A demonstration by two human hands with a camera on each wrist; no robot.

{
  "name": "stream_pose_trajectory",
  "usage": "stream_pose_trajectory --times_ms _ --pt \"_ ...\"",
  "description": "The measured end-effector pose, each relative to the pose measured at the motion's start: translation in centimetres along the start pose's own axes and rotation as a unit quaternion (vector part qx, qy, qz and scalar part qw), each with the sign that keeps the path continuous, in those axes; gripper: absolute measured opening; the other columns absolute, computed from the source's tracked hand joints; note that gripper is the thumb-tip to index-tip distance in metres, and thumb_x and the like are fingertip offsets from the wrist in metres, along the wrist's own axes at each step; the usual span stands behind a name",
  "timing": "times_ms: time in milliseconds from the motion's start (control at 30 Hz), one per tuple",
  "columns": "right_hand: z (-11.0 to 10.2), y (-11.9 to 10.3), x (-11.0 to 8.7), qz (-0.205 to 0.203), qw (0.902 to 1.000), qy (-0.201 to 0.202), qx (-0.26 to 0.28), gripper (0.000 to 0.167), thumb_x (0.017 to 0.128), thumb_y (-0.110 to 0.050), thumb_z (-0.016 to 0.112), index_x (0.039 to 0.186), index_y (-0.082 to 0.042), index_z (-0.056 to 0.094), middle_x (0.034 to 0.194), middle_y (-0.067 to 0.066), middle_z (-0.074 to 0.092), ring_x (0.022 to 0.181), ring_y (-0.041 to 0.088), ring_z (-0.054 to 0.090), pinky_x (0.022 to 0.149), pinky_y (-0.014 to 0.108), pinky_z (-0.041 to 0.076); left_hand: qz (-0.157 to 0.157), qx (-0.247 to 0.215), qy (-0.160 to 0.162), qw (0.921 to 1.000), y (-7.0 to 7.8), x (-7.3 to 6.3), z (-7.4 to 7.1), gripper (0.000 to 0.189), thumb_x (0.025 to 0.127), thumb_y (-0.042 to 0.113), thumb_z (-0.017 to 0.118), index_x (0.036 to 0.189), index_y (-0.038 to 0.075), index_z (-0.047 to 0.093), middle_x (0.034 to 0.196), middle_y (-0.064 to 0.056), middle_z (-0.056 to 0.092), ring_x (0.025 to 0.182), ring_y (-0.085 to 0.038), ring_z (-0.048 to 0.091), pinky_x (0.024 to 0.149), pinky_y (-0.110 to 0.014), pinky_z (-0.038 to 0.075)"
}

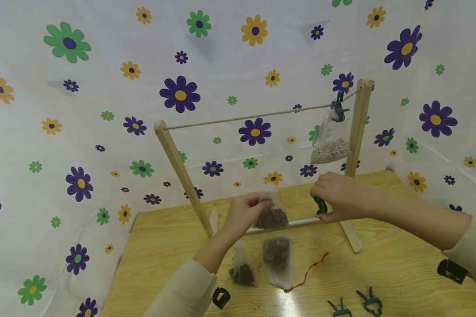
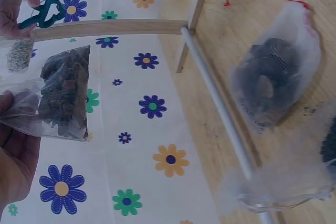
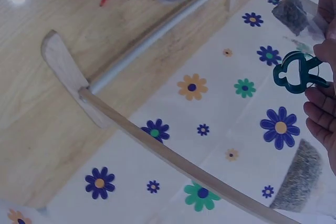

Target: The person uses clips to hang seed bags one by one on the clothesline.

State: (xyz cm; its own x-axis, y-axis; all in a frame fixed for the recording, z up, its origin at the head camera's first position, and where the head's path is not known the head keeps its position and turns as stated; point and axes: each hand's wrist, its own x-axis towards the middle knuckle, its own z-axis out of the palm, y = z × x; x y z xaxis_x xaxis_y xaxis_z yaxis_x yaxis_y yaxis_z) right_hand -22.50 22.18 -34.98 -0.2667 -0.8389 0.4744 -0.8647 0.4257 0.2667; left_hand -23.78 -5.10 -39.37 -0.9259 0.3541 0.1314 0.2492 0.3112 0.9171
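Observation:
My left hand (image 1: 242, 215) pinches the gathered top of a small sheer bag (image 1: 273, 219) with dark brown crumbly pieces in its bottom. This bag hangs from the fingers, below the rope (image 1: 242, 118) of a wooden frame. In my right hand (image 1: 343, 196) is a dark green plastic clip (image 3: 299, 73), gripped by its handles between thumb and fingers. Above the right hand, another sheer bag (image 1: 330, 150) with pale grains hangs from the rope by a green clip (image 1: 339, 110).
Wooden posts (image 1: 184, 176) hold the rope, with a white rod (image 1: 303, 222) joining them low down. On the table lie a dark-filled bag (image 1: 277, 257) with a red cord (image 1: 309, 269), a smaller bag (image 1: 242, 270) and two green clips (image 1: 370, 303). Flowered sheeting surrounds the table.

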Motion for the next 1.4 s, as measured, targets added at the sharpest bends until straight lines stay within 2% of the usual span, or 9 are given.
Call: stream_pose_trajectory --times_ms 133,333,500,767,867,1000,1133,1267,1400 --pt "-1.0 0.5 1.0 -0.007 0.9997 0.023 -0.007 0.041 0.058 -0.029 0.084 0.081 -0.008 0.057 0.071 -0.001 0.055 0.065 0.014 0.051 0.065 0.034 0.049 0.035 -0.002 0.011 0.9993 1.4 1.0 -0.1 0.018 0.089 0.025 0.066 0.089 0.009 0.075 0.084 -0.005 0.073 0.068 -0.006 0.057 0.062 -0.023 0.044" --pt "-2.5 1.1 2.3 -0.009 0.9987 0.05 0.004 0.04 0.057 -0.027 0.082 0.082 -0.008 0.057 0.072 -0.001 0.055 0.066 0.013 0.051 0.064 0.034 0.048 0.036 0.0 0.015 0.9992 3.1 2.4 0.3 0.02 0.09 0.027 0.065 0.093 0.009 0.075 0.087 -0.003 0.073 0.074 -0.007 0.062 0.064 -0.023 0.044" --pt "-4.3 1.5 3.2 0.007 0.9989 0.044 0.015 0.04 0.059 -0.027 0.082 0.085 -0.007 0.06 0.074 -0.001 0.056 0.067 0.013 0.052 0.063 0.034 0.048 0.053 -0.008 0.028 0.9982 4.3 3.8 0.8 0.02 0.09 0.026 0.066 0.096 0.009 0.075 0.089 -0.005 0.074 0.082 -0.01 0.068 0.069 -0.023 0.049" --pt "-7.4 2.4 4.9 0.017 0.9984 0.045 0.029 0.035 0.062 -0.023 0.08 0.088 -0.006 0.061 0.077 0.001 0.06 0.068 0.012 0.053 0.061 0.032 0.047 0.087 0.012 0.058 0.9945 6.3 5.8 1.6 0.019 0.09 0.026 0.065 0.096 0.01 0.075 0.087 -0.004 0.074 0.08 -0.008 0.067 0.069 -0.023 0.049" --pt "-8.4 2.7 5.5 0.023 0.9982 0.049 0.026 0.033 0.082 -0.036 0.07 0.089 -0.005 0.063 0.078 0.003 0.061 0.07 0.013 0.054 0.062 0.032 0.048 0.076 0.003 0.062 0.9952 7.1 6.2 1.7 0.02 0.09 0.027 0.066 0.096 0.01 0.075 0.087 -0.004 0.074 0.08 -0.008 0.067 0.068 -0.023 0.048" --pt "-9.5 3.1 6.3 0.02 0.9955 0.087 0.031 0.052 0.096 -0.049 0.042 0.09 -0.002 0.065 0.08 0.006 0.064 0.074 0.018 0.058 0.067 0.035 0.051 0.081 -0.004 0.065 0.9946 7.9 6.7 1.8 0.021 0.09 0.026 0.065 0.095 0.008 0.075 0.085 -0.006 0.073 0.071 -0.009 0.062 0.062 -0.022 0.044" --pt "-10.5 3.7 7.2 0.016 0.9906 0.13 0.042 0.051 0.096 -0.045 0.045 0.09 0.0 0.066 0.083 0.009 0.067 0.079 0.022 0.061 0.072 0.038 0.052 0.089 -0.001 0.07 0.9936 8.1 7.3 1.7 0.023 0.091 0.026 0.065 0.096 0.005 0.074 0.084 -0.007 0.073 0.063 -0.007 0.054 0.057 -0.022 0.039" --pt "-11.4 4.5 8.0 0.026 0.9885 0.141 0.048 0.048 0.096 -0.04 0.048 0.092 0.003 0.067 0.085 0.011 0.068 0.081 0.025 0.062 0.072 0.036 0.051 0.084 -0.006 0.071 0.9939 8.3 7.7 1.6 0.024 0.091 0.025 0.064 0.098 0.003 0.073 0.085 -0.008 0.072 0.063 -0.006 0.052 0.058 -0.021 0.039" --pt "-12.2 5.3 9.1 0.058 0.9868 0.146 0.042 0.021 0.088 -0.018 0.068 0.091 0.003 0.068 0.084 0.011 0.069 0.079 0.023 0.063 0.069 0.034 0.051 0.085 -0.003 0.072 0.9938 8.8 8.3 1.6 0.024 0.091 0.026 0.064 0.096 0.004 0.074 0.084 -0.007 0.072 0.064 -0.007 0.053 0.057 -0.022 0.039"
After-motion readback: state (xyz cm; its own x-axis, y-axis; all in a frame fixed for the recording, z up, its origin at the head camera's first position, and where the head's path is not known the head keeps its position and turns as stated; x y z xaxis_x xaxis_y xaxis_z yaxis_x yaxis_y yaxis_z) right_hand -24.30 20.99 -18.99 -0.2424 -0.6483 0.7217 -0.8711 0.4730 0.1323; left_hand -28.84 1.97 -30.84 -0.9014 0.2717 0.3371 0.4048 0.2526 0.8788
